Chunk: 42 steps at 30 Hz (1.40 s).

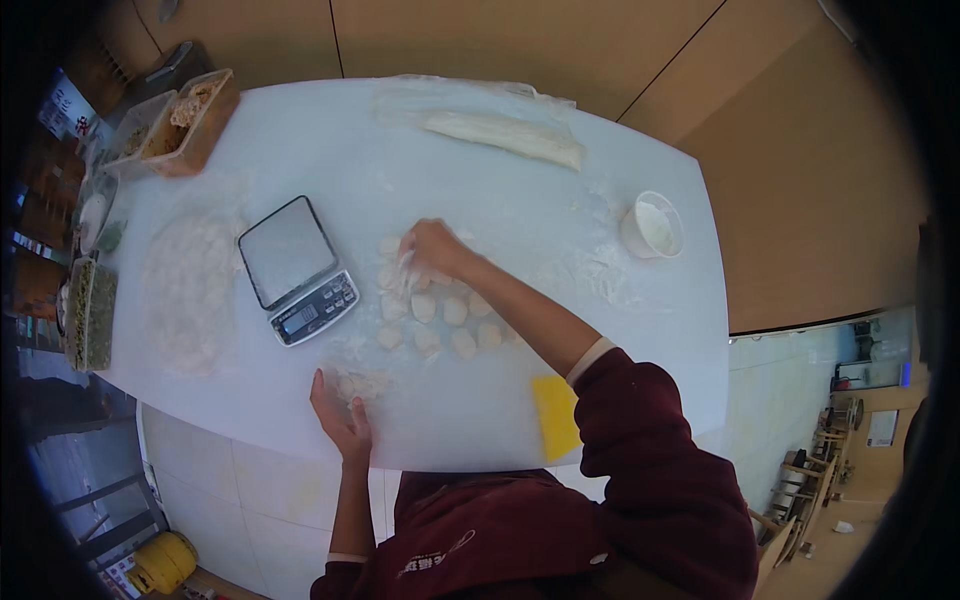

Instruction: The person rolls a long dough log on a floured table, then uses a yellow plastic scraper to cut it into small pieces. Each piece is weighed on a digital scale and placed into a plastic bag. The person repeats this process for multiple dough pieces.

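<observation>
Several small round dough pieces (454, 310) lie in rough rows on the white worktop (465, 412). Over their far left part is my right hand (435, 247), blurred, fingers pointing down. Whitish streaks show under its fingertips; whether it grips a dough piece or flour is unclear. My left hand (341, 420) is near the front edge, cupped with thumb and fingers apart, beside a small heap of flour or dough bits (364, 385). A digital kitchen scale (315, 307) with a bare square platform (289, 251) sits left of the dough pieces.
A long dough roll (502, 139) lies under plastic film at the back. At right stands a white tub of flour (652, 226). A yellow scraper or sheet (555, 417) lies by my right sleeve. Film-covered pale pieces (191, 292) and filling containers (187, 127) occupy the left.
</observation>
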Available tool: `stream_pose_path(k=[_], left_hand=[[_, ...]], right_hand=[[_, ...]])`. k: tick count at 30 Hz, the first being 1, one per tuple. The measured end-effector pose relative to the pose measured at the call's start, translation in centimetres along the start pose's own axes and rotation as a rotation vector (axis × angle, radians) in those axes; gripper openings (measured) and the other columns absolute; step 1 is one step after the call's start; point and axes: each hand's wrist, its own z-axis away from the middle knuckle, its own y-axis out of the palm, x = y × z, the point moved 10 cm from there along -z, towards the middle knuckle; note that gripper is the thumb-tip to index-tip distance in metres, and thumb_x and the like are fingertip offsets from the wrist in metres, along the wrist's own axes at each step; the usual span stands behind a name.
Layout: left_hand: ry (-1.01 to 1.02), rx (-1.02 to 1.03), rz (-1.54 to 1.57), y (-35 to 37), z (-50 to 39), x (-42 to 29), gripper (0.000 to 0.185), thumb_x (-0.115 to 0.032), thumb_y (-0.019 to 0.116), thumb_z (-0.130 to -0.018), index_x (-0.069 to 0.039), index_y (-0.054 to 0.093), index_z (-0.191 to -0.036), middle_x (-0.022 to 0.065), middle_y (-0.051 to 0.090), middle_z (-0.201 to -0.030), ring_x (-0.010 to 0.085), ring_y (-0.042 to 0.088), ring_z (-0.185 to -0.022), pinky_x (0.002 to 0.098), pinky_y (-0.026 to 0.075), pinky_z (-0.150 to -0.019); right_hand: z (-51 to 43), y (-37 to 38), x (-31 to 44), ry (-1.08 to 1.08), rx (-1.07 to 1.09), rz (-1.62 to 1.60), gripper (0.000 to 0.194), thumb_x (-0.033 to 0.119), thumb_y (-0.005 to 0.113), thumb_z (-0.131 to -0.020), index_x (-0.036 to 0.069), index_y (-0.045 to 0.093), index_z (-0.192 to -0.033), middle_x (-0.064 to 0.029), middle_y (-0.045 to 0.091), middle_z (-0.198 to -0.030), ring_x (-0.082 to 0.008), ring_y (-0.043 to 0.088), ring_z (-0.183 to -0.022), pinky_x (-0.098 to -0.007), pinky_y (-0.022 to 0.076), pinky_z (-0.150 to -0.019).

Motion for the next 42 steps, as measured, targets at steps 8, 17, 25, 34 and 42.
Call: stream_pose_path(k=[8,17,25,34,42], left_hand=[[0.033,-0.040,0.048,-0.7,0.0,0.4,0.056,-0.019,0.060,-0.088,0.006,0.041,-0.135,0.0243,0.045,-0.136,0.0395,0.042,-0.127,0.0454,0.032,-0.107],[0.047,-0.008,0.031,-0.3,0.0,0.7,0.052,-0.016,0.059,-0.087,0.005,0.044,-0.132,0.0245,0.046,-0.135,0.0404,0.043,-0.125,0.0470,0.034,-0.106],[0.056,0.022,0.006,0.0,0.0,0.7,0.050,-0.020,0.058,-0.090,0.005,0.045,-0.132,0.0228,0.046,-0.135,0.0368,0.043,-0.126,0.0441,0.032,-0.107],[0.036,0.017,0.002,-0.2,0.1,0.9,0.051,-0.019,0.060,-0.087,0.006,0.047,-0.129,0.0244,0.048,-0.134,0.0404,0.044,-0.125,0.0472,0.032,-0.106],[0.065,-0.017,0.003,-0.2,-0.1,0.7,0.046,-0.016,0.057,-0.091,0.006,0.047,-0.129,0.0232,0.048,-0.133,0.0369,0.045,-0.124,0.0440,0.033,-0.106]], right_hand=[[2.0,-6.0,-2.0,0.043,-0.200,0.364,0.012,0.010,0.066,-0.071,0.003,0.071,-0.081,-0.0160,0.069,-0.082,-0.0318,0.065,-0.071,-0.0367,0.0533,-0.069],[11.1,-5.5,-4.6,0.079,0.027,0.307,0.012,0.009,0.064,-0.067,0.002,0.068,-0.076,-0.0183,0.066,-0.077,-0.0368,0.062,-0.068,-0.0431,0.0517,-0.064],[15.0,-7.8,-4.2,0.338,-0.227,0.467,0.044,0.010,0.069,-0.077,0.004,0.062,-0.120,-0.0197,0.059,-0.125,-0.0307,0.059,-0.113,-0.0375,0.0460,-0.097],[10.3,1.0,-1.0,0.167,-0.310,0.558,0.069,0.038,0.044,-0.096,-0.001,0.021,-0.148,-0.0198,0.022,-0.155,-0.0328,0.019,-0.144,-0.0463,0.0129,-0.118],[6.0,3.8,3.4,-0.040,-0.421,0.586,0.068,0.039,0.044,-0.096,0.001,0.023,-0.148,-0.0193,0.021,-0.155,-0.0321,0.019,-0.144,-0.0469,0.0145,-0.118]])
